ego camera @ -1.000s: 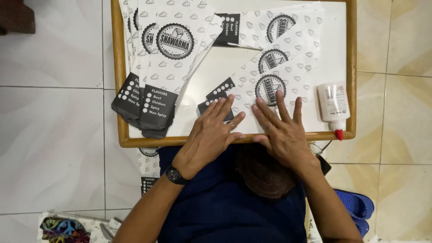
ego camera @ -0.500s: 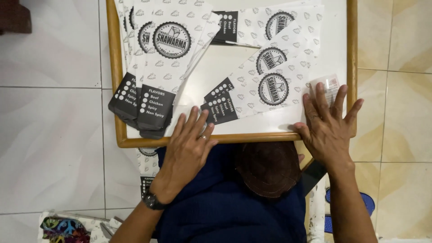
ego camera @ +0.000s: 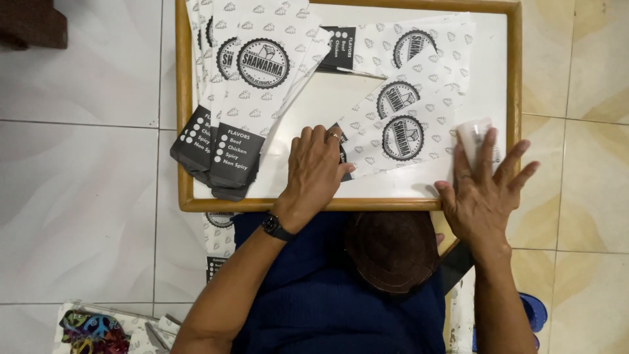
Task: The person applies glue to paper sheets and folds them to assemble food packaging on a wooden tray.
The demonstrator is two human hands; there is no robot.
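My left hand (ego camera: 316,172), with a dark watch on the wrist, lies flat on the dark end of a white printed paper sleeve (ego camera: 406,134) on the wooden-framed white tray (ego camera: 295,204). Its fingers are together and press the paper down. My right hand (ego camera: 483,196) rests at the tray's right edge with its fingers spread over a small white glue bottle (ego camera: 474,131). Only the bottle's top end shows past the fingertips. Neither hand has lifted anything.
A fanned stack of the same printed sleeves (ego camera: 246,85) covers the tray's left side and hangs over its front rim. More sleeves (ego camera: 419,42) lie at the back right. Pale floor tiles (ego camera: 78,196) surround the tray. Colourful items (ego camera: 92,328) sit at the bottom left.
My right hand left the sleeve and moved right onto the glue bottle. My left hand slid forward and now presses the sleeve's dark end.
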